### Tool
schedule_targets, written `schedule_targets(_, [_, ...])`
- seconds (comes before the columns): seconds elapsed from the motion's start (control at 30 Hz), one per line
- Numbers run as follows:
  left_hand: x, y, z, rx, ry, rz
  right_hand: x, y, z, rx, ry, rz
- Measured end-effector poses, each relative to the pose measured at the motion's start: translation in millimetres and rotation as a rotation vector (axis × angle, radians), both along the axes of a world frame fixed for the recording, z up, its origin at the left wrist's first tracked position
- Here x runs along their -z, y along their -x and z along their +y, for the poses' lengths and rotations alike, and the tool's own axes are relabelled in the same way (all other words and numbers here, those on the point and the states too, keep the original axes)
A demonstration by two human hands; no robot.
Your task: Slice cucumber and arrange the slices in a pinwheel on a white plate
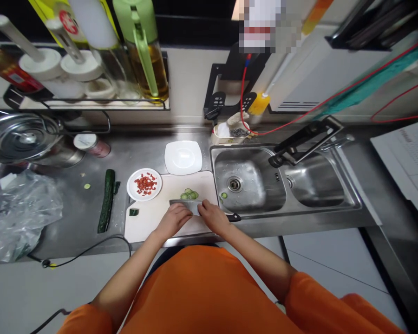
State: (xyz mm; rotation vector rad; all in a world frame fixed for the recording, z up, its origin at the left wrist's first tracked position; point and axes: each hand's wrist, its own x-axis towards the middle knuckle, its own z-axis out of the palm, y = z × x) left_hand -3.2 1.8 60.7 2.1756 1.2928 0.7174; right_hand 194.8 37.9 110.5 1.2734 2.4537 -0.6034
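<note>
A kitchen knife with a broad blade is over the cutting board; its black handle sticks out to the right, past my right wrist. My right hand is closed, its fingers pinching the blade near the handle end. My left hand is against the near side of the blade with its fingers bent together; what they hold, if anything, is hidden. Just beyond the blade lies a small pile of cucumber slices. A short cucumber piece rests at the board's left side.
A plate of chopped red pieces overlaps the board's far left corner. Behind the board stands a white square plate. A long cucumber and a plastic bag lie left. The double sink adjoins on the right.
</note>
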Motion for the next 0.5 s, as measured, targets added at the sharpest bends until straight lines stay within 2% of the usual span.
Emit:
schedule_targets(0.03, [-1.6,3.0,-1.6,-0.055,0.017,-0.036,-0.7,-2.9,-0.5,0.023,0.022,-0.002])
schedule_targets(0.1, [-2.5,10.6,-3.0,-0.279,0.074,-0.117,-1.4,-9.1,-1.8,0.093,0.076,0.013])
schedule_targets(0.17, [0.8,19.7,-0.7,-0.536,0.187,-0.184,-0.6,-14.3,-4.0,0.176,0.124,0.056])
schedule_targets(0.2, [4.1,24.3,1.9,-0.612,0.264,-0.204,0.4,-15.9,-5.5,0.209,0.14,0.078])
schedule_targets(0.27, [12.8,32.3,8.9,-0.636,0.403,-0.21,3.5,-17.0,-9.1,0.241,0.168,0.108])
schedule_targets(0.33, [22.4,37.6,16.6,-0.57,0.467,-0.182,7.4,-15.7,-13.0,0.24,0.2,0.118])
schedule_targets(0.5, [39.2,40.2,26.2,-0.483,0.389,-0.081,15.0,-10.7,-18.9,0.251,0.222,0.117])
